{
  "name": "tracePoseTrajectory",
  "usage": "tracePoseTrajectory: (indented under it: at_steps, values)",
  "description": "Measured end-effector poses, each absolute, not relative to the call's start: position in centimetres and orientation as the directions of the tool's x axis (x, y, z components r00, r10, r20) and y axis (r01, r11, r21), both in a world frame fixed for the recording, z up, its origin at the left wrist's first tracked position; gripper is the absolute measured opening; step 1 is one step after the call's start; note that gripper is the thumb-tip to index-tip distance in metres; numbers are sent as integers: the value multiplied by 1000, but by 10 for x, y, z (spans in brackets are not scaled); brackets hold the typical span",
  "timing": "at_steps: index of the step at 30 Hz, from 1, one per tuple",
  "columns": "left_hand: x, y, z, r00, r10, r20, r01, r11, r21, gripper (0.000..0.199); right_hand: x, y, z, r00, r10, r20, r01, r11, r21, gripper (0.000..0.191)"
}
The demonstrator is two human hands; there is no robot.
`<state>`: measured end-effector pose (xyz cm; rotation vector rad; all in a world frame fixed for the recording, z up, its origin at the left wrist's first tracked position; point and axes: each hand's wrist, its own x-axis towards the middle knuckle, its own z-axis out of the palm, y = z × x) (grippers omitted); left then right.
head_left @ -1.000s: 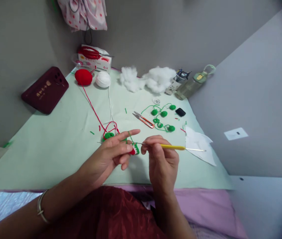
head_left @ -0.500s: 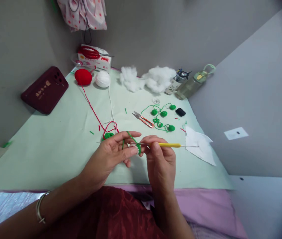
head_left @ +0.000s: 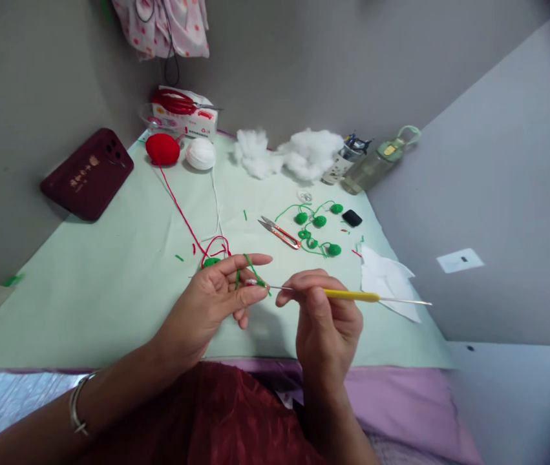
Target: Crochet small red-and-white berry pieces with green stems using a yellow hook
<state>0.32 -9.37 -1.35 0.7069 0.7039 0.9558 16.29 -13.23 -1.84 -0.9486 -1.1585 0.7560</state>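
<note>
My left hand (head_left: 216, 294) pinches a small piece of crochet work (head_left: 255, 283) in green and white between thumb and fingers, which hide most of it. Green yarn (head_left: 253, 263) runs up from the piece over my raised index finger. In my right hand (head_left: 327, 323) is a yellow-handled crochet hook (head_left: 352, 294), held almost level. Its thin metal tip reaches left to the crochet work, and its other metal end points right. Just behind my left hand lies a ball of green yarn (head_left: 211, 262), partly covered, with red yarn looped around it.
Red yarn (head_left: 163, 149) and white yarn (head_left: 200, 154) balls sit at the back left. Orange thread snips (head_left: 279, 232) lie mid-table beside several small green crocheted balls (head_left: 320, 221). White stuffing (head_left: 309, 154), a bottle (head_left: 376, 165) and a phone (head_left: 88, 174) stand around the edges.
My right hand has moved to the right with the crochet hook, drawing away from my left hand. More of the hook's metal shaft shows between the hands. The crochet work has turned and shows less.
</note>
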Motion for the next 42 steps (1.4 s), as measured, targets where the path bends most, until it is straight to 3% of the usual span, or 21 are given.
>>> tracePoseTrajectory:
  at_steps: [13,17,24,34,39,42]
  values:
    - [4,-94,-12,408,883,-231,-467,420,778,52,162,-132,-18,223,864,452,80,445,-892,20]
    - [5,-95,-11,401,886,-233,-458,414,787,66,161,-134,-19,224,852,473,95,464,-881,21]
    - [4,-94,-12,434,869,-236,-456,438,774,73,161,-133,-22,210,874,438,-20,452,-892,20]
    - [5,-94,-13,420,890,-179,-442,373,816,52,162,-127,-27,193,886,421,70,416,-907,17]
    - [2,-95,-18,405,899,-166,-432,348,832,43,164,-126,-27,218,903,371,4,379,-925,18]
    - [1,-95,-18,423,891,-165,-433,359,827,41,162,-123,-26,239,917,318,-119,353,-928,18]
